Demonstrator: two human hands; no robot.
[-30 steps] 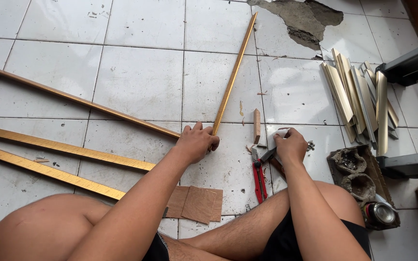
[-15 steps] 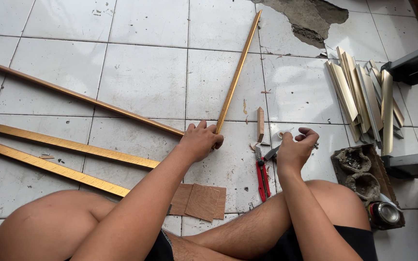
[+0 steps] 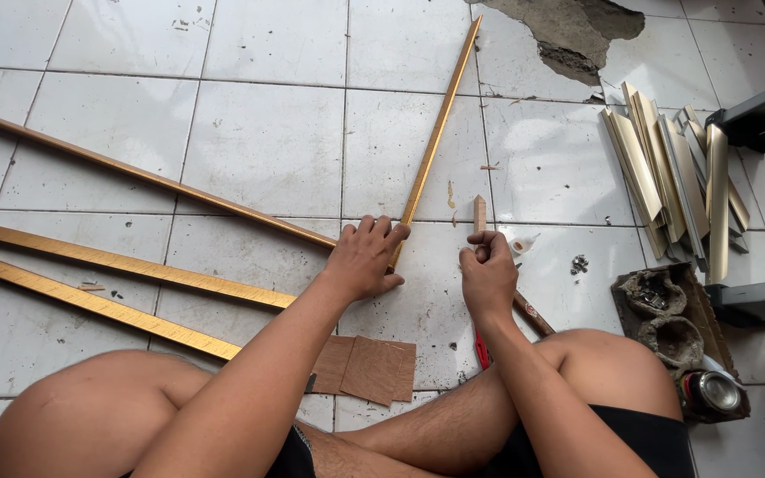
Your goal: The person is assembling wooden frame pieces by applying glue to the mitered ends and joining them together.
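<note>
My left hand (image 3: 367,258) rests on the near end of a long, thin wooden strip (image 3: 440,133), fingers curled over it and pressing it to the tiled floor. My right hand (image 3: 489,276) is closed in a fist around a tool whose brown wooden handle (image 3: 533,314) sticks out toward my right knee. The fist sits right at the near end of a short wooden piece (image 3: 479,212) lying on the tile. The tool's head is hidden by my fingers.
Three more long strips (image 3: 135,274) lie at the left. Brown cardboard squares (image 3: 369,367) and red-handled pliers (image 3: 481,350) lie by my legs. Gold moulding offcuts (image 3: 666,177) are stacked at the right, beside small nails (image 3: 579,264), a cardboard box (image 3: 666,310) and a can (image 3: 712,391).
My right hand has moved left from the pliers to the short wooden piece and closed into a fist. The left hand stays on the long strip.
</note>
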